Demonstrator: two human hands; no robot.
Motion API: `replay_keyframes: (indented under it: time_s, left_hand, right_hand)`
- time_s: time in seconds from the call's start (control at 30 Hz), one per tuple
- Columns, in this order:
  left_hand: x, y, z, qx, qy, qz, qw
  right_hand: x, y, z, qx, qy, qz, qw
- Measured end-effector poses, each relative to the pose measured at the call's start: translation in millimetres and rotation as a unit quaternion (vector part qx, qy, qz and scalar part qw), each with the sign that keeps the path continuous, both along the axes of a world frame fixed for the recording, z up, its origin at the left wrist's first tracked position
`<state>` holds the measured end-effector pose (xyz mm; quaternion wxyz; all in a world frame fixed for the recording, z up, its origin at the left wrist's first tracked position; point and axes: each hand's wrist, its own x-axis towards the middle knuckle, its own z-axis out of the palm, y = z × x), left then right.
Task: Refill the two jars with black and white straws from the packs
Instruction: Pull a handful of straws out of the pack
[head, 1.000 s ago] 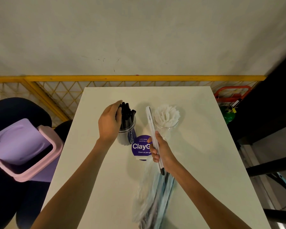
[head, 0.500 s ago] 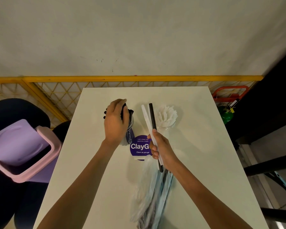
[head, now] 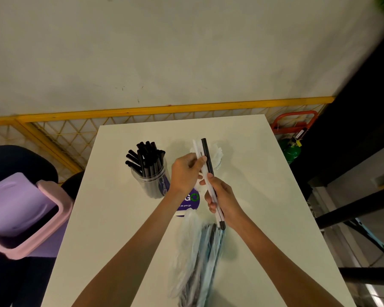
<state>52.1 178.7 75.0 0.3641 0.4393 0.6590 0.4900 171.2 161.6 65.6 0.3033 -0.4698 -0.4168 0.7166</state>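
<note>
While the right hand [head: 223, 199] curls round a black straw [head: 206, 154] and a white straw [head: 196, 147] held side by side, gripping below their middle, the left hand [head: 185, 173] pinches the white straw higher up. Both straws stick out past the grips toward the table's [head: 264, 196] far edge, tips in front of the jar of white straws [head: 217, 156]. The jar of black straws [head: 152, 182] stands upright just left of the hands, not touched. The packs [head: 200, 258] lie flat toward the near edge, below the right wrist. A purple label [head: 190, 204] is partly hidden by the left wrist.
</note>
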Motion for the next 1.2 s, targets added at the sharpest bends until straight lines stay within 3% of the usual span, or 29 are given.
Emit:
replay_keyframes:
  time_s: [0.33,0.5,0.63,0.8,1.03,1.2]
  left_hand:
    - [12,9,13,-0.090,-0.101,-0.042,0.990]
    - [7,17,36,-0.049,-0.118,-0.027,0.991]
    - [-11,32,68,0.081,0.015,0.053,0.995]
    - [-22,44,95,0.228,0.120,0.095,0.962]
    - [-10,54,66,0.249,0.214,0.069,0.942]
    - [-3,60,43,0.213,0.272,0.055,0.937]
  right_hand:
    - [22,0,0,0.011,-0.025,-0.004,1.000]
    - [31,9,-3,0.012,-0.031,-0.011,0.999]
    - [41,17,-5,0.007,-0.022,-0.022,0.999]
    - [48,22,-8,0.000,-0.021,-0.036,0.999]
    - [55,26,-13,-0.003,-0.014,-0.039,0.999]
    - [60,30,-16,-0.005,-0.015,-0.042,0.999]
